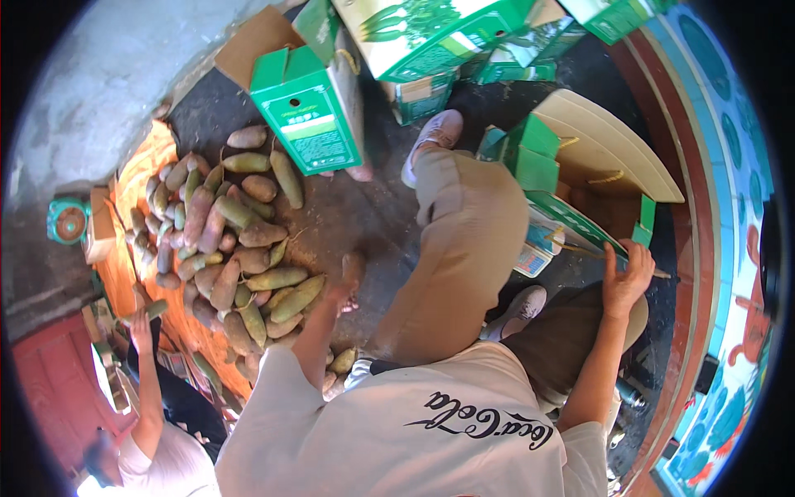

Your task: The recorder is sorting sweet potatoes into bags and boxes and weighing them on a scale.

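My left hand (339,293) reaches down beside a heap of green and reddish radishes (240,217). Its fingers are closed round a brownish-red radish (354,267), slightly blurred. At the right, my right hand (627,280) grips the near edge of an open green cardboard box (537,166). The thumb lies over the edge, while the other fingers are partly hidden. This box stands with its tan lid flap (609,137) raised and a yellow cord handle (607,177) showing. Its inside is dark, and I cannot make out what it holds.
Another green box (306,116) stands upright behind the heap, with more boxes (439,37) at the back. My shoes (435,137) and bent legs lie between heap and open box. At lower left, another person (161,447) raises a radish. A teal scale (68,221) stands far left.
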The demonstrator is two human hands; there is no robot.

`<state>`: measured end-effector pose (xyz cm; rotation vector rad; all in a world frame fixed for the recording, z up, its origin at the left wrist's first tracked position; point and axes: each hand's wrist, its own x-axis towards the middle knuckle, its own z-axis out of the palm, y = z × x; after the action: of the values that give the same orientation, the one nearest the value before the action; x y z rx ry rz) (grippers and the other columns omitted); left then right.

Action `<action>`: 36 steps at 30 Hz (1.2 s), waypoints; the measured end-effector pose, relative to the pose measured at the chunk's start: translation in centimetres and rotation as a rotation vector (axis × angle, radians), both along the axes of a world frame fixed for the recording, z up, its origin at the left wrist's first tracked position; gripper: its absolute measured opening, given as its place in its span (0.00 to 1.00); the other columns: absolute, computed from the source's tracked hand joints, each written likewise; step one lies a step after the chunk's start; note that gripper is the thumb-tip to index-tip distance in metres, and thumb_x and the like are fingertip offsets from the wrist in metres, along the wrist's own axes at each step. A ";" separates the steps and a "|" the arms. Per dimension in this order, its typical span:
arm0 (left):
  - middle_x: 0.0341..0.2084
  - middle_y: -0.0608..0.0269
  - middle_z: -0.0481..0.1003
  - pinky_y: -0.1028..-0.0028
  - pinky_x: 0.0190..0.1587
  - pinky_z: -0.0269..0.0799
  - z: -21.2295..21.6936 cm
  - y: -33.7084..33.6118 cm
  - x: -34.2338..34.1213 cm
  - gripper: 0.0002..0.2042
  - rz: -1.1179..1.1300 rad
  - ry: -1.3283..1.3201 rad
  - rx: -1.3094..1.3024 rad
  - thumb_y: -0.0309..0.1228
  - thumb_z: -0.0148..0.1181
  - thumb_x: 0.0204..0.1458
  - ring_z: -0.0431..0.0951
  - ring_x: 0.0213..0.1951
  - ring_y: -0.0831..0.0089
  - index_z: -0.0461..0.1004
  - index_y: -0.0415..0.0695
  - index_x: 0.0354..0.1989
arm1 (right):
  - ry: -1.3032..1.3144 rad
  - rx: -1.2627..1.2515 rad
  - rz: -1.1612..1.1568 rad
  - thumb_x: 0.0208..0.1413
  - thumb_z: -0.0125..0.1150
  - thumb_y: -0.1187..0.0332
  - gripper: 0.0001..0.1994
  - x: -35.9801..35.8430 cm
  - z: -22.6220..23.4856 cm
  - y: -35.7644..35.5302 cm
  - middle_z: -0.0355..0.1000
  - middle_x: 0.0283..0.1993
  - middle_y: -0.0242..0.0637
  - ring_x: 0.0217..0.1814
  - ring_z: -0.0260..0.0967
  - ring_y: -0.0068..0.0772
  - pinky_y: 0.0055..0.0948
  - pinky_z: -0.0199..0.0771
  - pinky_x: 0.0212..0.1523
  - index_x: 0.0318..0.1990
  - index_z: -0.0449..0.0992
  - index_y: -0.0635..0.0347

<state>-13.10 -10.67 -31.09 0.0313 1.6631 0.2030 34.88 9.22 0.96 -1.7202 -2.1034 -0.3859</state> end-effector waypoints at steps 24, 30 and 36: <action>0.18 0.66 0.68 0.77 0.26 0.67 37.1 21.3 13.9 0.13 -0.546 0.156 1.247 0.38 0.55 0.52 0.69 0.20 0.79 0.68 0.37 0.34 | 0.214 0.037 0.151 0.34 0.65 0.70 0.10 1.6 0.2 -2.4 0.64 0.25 0.36 0.31 0.62 0.40 0.36 0.61 0.36 0.25 0.69 0.58; 0.27 0.44 0.73 0.57 0.40 0.67 39.4 24.6 23.7 0.20 -1.120 0.462 1.540 0.45 0.52 0.50 0.72 0.35 0.45 0.69 0.36 0.36 | 0.234 0.051 0.153 0.34 0.66 0.71 0.10 1.6 0.6 -2.7 0.65 0.26 0.35 0.33 0.63 0.39 0.36 0.61 0.37 0.25 0.69 0.58; 0.35 0.47 0.75 0.66 0.42 0.69 36.8 24.5 29.6 0.15 -0.987 0.438 1.741 0.36 0.48 0.54 0.75 0.38 0.53 0.71 0.40 0.44 | 0.261 0.058 0.169 0.35 0.66 0.71 0.10 1.8 0.3 -2.8 0.66 0.26 0.36 0.33 0.63 0.39 0.36 0.61 0.37 0.25 0.70 0.58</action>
<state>16.50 13.86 5.74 2.2255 1.1889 0.8332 36.69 6.42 1.29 -1.4596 -2.0069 -0.1610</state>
